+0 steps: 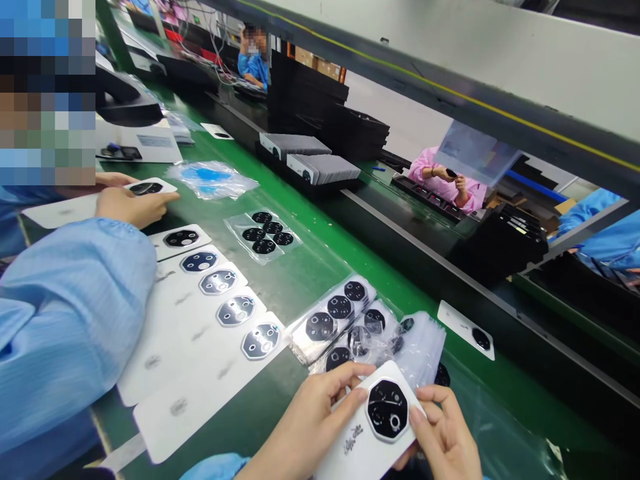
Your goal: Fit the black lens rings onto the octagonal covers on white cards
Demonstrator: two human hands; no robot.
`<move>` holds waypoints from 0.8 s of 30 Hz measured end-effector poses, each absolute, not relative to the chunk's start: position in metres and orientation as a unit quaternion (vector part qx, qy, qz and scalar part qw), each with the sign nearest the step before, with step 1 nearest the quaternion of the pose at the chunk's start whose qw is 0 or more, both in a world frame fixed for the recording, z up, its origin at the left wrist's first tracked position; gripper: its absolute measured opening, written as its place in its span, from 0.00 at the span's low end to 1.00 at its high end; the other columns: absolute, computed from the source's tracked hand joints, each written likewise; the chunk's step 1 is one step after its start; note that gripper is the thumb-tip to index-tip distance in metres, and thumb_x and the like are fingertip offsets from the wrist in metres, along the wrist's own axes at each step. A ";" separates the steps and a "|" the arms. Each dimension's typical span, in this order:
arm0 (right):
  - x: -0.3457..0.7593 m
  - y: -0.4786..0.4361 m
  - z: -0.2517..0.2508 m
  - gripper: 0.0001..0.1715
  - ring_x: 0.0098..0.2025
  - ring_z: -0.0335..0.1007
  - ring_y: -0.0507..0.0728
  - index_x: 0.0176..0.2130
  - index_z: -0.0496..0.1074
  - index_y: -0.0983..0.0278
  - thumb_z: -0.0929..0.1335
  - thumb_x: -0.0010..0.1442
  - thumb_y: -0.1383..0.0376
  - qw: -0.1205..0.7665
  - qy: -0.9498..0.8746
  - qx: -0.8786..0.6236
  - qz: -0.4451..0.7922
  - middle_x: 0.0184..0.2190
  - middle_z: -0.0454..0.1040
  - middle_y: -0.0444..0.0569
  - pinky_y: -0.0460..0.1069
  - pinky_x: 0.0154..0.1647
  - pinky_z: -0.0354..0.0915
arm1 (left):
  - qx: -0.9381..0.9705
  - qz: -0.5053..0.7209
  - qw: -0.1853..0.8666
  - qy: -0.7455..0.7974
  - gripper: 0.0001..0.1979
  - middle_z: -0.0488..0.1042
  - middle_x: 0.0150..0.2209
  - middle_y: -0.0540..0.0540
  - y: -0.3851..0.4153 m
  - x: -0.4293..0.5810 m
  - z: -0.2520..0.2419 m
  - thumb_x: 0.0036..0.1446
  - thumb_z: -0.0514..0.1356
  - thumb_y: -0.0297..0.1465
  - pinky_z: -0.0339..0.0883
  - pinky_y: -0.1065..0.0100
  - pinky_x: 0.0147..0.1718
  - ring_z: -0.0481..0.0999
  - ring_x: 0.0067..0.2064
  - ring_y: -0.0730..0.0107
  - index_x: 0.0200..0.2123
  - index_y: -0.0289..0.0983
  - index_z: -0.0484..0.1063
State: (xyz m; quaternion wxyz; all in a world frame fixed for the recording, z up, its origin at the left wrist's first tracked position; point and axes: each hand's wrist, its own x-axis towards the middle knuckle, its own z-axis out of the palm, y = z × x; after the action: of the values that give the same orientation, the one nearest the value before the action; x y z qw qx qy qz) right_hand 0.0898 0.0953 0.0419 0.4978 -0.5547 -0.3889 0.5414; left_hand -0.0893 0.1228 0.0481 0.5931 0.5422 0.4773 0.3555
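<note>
No words, brands or numbers can be read; the glossy white rectangular panel with a black octagonal plate bears a dark script-like mark, too blurred to decipher; the row of white rectangular panels lying on the green tabletop carries faint grey round and slanted marks, likewise illegible.

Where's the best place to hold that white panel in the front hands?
Probably its edges, left hand from the left, right hand from the right: the white panel looks flat and thin, so gripping there leaves the black eight-sided part uncovered.
</note>
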 end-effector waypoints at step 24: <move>0.086 0.093 0.043 0.22 0.17 0.72 0.54 0.35 0.62 0.61 0.73 0.49 0.53 0.510 -0.385 -0.555 0.532 0.21 0.75 0.43 0.45 0.15 0.67 | 0.581 0.320 0.587 0.465 0.16 0.77 0.30 0.51 0.125 -0.091 0.048 0.61 0.51 0.40 0.61 0.74 0.28 0.71 0.29 0.71 0.45 0.39 0.71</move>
State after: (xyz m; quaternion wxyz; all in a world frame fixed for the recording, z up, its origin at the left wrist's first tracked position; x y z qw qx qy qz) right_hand 0.0862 0.0935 0.0431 0.5099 -0.5551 -0.3854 0.5323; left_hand -0.0915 0.1246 0.0482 0.5867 0.5809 0.4651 0.3196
